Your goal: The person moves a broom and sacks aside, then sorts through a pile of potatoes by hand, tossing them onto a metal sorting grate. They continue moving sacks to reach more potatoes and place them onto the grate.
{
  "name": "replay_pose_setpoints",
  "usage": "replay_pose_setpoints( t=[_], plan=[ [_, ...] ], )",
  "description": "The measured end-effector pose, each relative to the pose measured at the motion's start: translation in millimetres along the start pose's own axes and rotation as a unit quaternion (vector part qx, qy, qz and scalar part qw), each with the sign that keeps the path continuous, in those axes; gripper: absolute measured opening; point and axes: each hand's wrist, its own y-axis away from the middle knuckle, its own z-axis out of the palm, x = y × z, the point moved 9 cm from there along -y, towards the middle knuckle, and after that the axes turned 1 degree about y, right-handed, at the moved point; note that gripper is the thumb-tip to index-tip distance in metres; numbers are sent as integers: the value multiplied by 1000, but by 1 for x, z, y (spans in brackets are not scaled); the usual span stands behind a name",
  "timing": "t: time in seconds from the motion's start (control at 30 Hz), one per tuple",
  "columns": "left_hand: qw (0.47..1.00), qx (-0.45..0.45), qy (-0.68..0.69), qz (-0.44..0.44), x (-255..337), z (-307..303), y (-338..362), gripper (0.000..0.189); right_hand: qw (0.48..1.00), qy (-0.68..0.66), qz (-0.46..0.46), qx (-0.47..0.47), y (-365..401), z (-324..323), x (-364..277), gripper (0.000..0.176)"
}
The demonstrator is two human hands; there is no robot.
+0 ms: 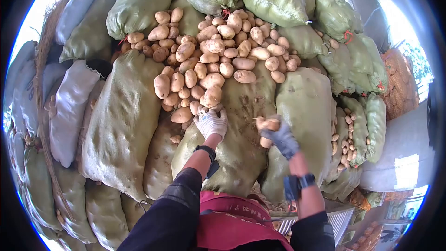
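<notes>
My left hand (211, 122), in a pale striped work glove, is at the lower edge of a heap of loose potatoes (226, 69). Its fingers are closed around the near end of a potato (212, 95); part of the grip is hidden. To the right, my right hand (282, 138) wears a grey glove, slightly smeared by motion. Held in it are potatoes, one at the fingertips (266, 124) and another lower down (265, 142). It hangs above full green woven sacks, apart from the heap.
Full green sacks (123, 121) lie under and around the heap, with more tied sacks (276, 3) behind. A bundle of long dry stalks (42, 88) leans at the left. At the right are an orange mesh sack (399, 83) and a pale sloping surface (395, 146). Smaller potatoes (347, 153) lie between sacks.
</notes>
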Motion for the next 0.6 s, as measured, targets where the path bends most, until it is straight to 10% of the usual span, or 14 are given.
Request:
replay_pose_setpoints(
  t=[0.13,0.27,0.4,0.47,0.6],
  plan=[
    [999,-24,11,19,-2,1,3,40,986,-34,49,157,147,-120,-44,38],
    [985,-98,41,138,-5,3,11,61,917,176,25,357,360,-330,155,43],
    [946,-195,123,229,-30,-6,37,70,759,342,288,473,581,-379,198,39],
    [941,-163,201,217,-66,-19,28,69,692,364,370,502,651,-379,205,37],
    [957,56,-66,278,-101,-138,-16,63,674,385,324,541,644,-394,196,34]
  ],
)
